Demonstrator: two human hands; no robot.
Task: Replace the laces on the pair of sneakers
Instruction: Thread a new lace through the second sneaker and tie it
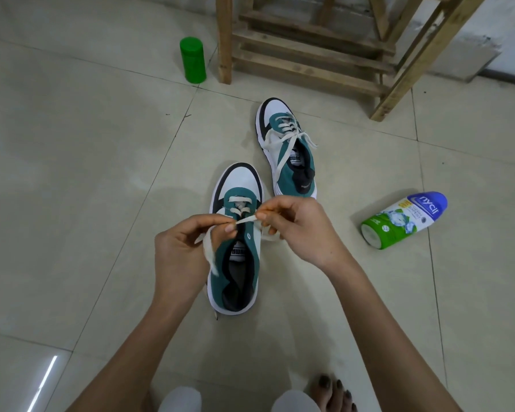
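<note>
Two teal, white and black sneakers lie on the tiled floor. The near sneaker [239, 272] points away from me and has a cream lace [210, 257] threaded only through its front eyelets. My left hand [185, 251] pinches one lace end over the shoe's tongue, and the loose part hangs down its left side. My right hand [298, 230] pinches the other stretch of the same lace at the shoe's right side. The far sneaker [286, 150] is laced, with its cream lace ends lying loose across it.
A green lidded canister [192, 60] stands at the back left beside a wooden stool frame [309, 52]. A green and blue powder bottle [403, 219] lies on its side to the right. My bare foot [332, 392] rests at the bottom edge.
</note>
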